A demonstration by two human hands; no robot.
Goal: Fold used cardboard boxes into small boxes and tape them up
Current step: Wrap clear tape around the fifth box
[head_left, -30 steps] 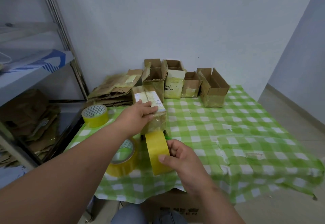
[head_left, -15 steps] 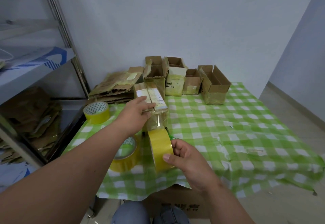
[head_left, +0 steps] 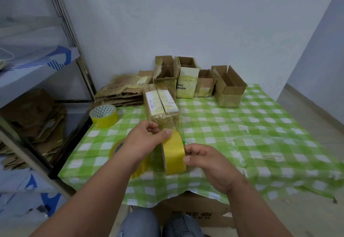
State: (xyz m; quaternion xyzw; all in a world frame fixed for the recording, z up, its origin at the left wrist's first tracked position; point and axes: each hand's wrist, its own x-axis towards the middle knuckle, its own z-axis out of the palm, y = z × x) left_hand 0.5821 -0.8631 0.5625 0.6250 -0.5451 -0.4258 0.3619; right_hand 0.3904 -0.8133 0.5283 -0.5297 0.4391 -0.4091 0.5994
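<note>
Both hands are on the yellow tape roll [head_left: 174, 154] just before the folded box [head_left: 162, 107] on the table [head_left: 260, 134]: right hand [head_left: 208, 164] holds it in a curled grip, left hand [head_left: 144, 140] pinches its top. Taping's underway; next, I'd guess, tear the strip free and smooth it down.

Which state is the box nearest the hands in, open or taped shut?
Taped shut. The labelled cardboard box has its flaps flat, with glossy tape over its near end; no flap stands up.

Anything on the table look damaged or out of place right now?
The green checked tablecloth looks torn and patched on its right side, with ragged white edges showing. The cardboard box being taped sits square, and both hands are on the tape roll.
</note>
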